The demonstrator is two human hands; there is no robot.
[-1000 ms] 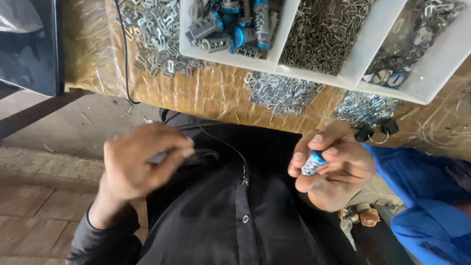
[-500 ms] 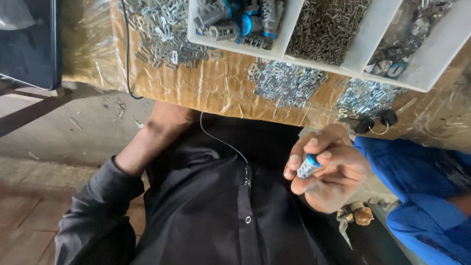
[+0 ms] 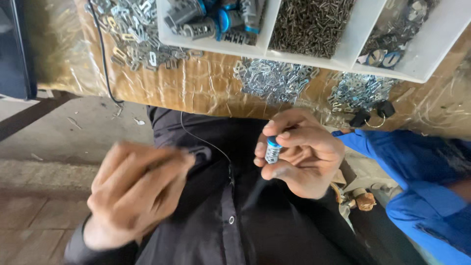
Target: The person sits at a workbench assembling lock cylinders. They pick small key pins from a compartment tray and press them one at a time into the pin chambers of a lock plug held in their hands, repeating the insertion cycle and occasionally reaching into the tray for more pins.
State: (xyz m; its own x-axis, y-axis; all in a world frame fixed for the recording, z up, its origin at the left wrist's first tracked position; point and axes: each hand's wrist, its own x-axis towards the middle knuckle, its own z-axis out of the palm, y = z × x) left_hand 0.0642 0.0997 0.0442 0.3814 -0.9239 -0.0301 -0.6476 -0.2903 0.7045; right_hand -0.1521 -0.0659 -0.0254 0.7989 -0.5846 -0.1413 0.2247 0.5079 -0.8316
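The right hand [image 3: 301, 154] is curled around a small grey metal cylinder with a blue cap [image 3: 273, 150], pinched upright between thumb and fingertips, blue end up, just above the lap of a black shirt [image 3: 230, 230]. The left hand [image 3: 135, 189] hangs lower and to the side, smeared with motion; its fingers look bunched together, but I cannot tell whether anything is in them.

Beyond the lap, the counter [image 3: 196, 86] is wrapped in crinkled plastic over brown. A white divided tray [image 3: 267, 46] sits on it: one section holds more blue-capped cylinders [image 3: 216, 19], the next a mass of small dark pins [image 3: 311, 22], the last some round flat pieces [image 3: 392, 49]. Loose piles of shiny metal clips [image 3: 272, 78] lie on the counter just beside the tray. A person in a blue sleeve [image 3: 422, 172] sits close on the right.

To my eye the risk is a drop. The cylinder is held by the fingertips alone over the lap and a littered floor [image 3: 59, 142], so a slip of the pinch could send it, or any small part inside, down out of sight. The neighbour's arm is near enough that a nudge could cause exactly that.
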